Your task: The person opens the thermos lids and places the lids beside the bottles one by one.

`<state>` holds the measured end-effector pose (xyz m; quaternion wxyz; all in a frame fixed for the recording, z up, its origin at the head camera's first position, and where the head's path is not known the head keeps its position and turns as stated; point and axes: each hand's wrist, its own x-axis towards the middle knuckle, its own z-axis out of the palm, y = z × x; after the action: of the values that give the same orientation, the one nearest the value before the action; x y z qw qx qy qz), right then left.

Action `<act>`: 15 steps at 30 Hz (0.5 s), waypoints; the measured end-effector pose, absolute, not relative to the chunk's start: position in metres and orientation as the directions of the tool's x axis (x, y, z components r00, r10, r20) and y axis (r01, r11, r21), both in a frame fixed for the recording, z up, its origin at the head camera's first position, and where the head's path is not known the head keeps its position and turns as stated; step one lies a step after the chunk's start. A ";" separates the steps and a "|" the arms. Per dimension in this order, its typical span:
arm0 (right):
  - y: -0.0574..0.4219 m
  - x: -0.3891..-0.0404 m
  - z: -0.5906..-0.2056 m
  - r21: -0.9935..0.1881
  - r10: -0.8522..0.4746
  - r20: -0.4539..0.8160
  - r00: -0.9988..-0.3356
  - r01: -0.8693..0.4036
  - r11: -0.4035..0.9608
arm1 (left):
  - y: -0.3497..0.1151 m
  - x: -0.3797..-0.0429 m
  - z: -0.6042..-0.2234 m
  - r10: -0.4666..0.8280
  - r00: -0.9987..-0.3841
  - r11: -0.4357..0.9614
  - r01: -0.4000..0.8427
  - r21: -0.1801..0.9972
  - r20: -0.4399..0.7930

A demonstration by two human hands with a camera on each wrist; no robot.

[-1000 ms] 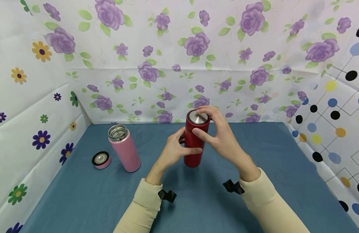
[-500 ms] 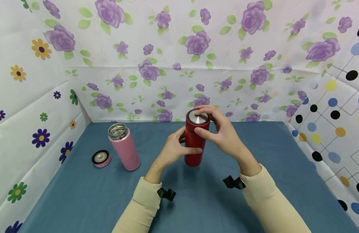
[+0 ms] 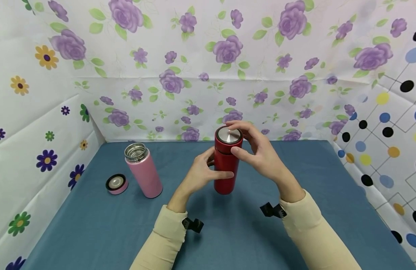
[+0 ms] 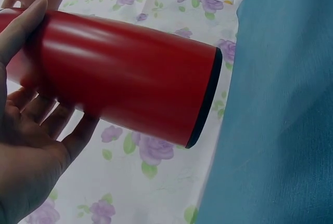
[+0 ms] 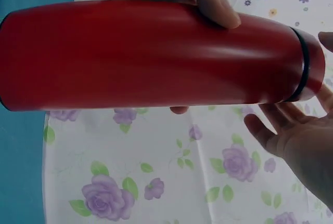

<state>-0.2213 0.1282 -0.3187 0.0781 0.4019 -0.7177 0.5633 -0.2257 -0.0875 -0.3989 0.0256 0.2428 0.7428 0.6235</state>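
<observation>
A red thermos bottle (image 3: 225, 168) with a steel-topped lid (image 3: 229, 135) is held in the air above the table, nearly upright. My left hand (image 3: 202, 172) grips its body, thumb across the near side and fingers behind; the left wrist view shows the black-edged base free. My right hand (image 3: 262, 155) holds the lid, with a finger over the top and the thumb at the near side. A dark ring (image 5: 302, 63) shows at the lid's seam in the right wrist view. To the left, a pink thermos bottle (image 3: 145, 174) stands uncapped beside its upturned pink lid (image 3: 116, 183).
Blue cloth covers the table (image 3: 221, 240). Flower-printed sheeting (image 3: 201, 78) rises behind it, with more sheeting along the left and right sides. A small black camera is strapped at each wrist.
My right hand has turned slightly on the red bottle's lid, and its thumb has shifted to the right. The left hand keeps its grip. The pink bottle and lid have not moved.
</observation>
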 end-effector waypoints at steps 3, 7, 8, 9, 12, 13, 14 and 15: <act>0.126 -0.218 -0.321 -0.745 -0.452 0.572 -0.684 -0.664 0.063 | -0.088 -0.226 -0.400 0.387 -0.882 0.101 0.332 0.938 0.270; 0.120 -0.214 -0.326 -0.735 -0.388 0.582 -0.715 -0.667 0.125 | -0.089 -0.226 -0.401 0.385 -0.881 0.095 0.335 0.938 0.275; 0.118 -0.213 -0.327 -0.729 -0.369 0.589 -0.719 -0.670 0.143 | -0.089 -0.226 -0.401 0.385 -0.881 0.096 0.335 0.937 0.275; 0.117 -0.212 -0.328 -0.722 -0.353 0.596 -0.721 -0.674 0.158 | -0.089 -0.226 -0.401 0.383 -0.882 0.100 0.334 0.937 0.274; 0.113 -0.211 -0.328 -0.698 -0.316 0.615 -0.723 -0.685 0.208 | -0.089 -0.226 -0.401 0.378 -0.887 0.113 0.329 0.938 0.266; 0.113 -0.211 -0.327 -0.689 -0.311 0.620 -0.721 -0.689 0.223 | -0.089 -0.226 -0.401 0.376 -0.889 0.118 0.327 0.938 0.263; 0.113 -0.212 -0.327 -0.684 -0.310 0.622 -0.719 -0.692 0.233 | -0.088 -0.226 -0.401 0.375 -0.890 0.124 0.326 0.937 0.260; 0.113 -0.212 -0.326 -0.684 -0.314 0.620 -0.719 -0.692 0.233 | -0.088 -0.226 -0.400 0.376 -0.890 0.128 0.325 0.937 0.257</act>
<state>-0.2117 0.1131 -0.3258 0.1798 0.3290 -0.7642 0.5248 -0.2260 -0.0880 -0.4004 0.0206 0.2333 0.7506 0.6179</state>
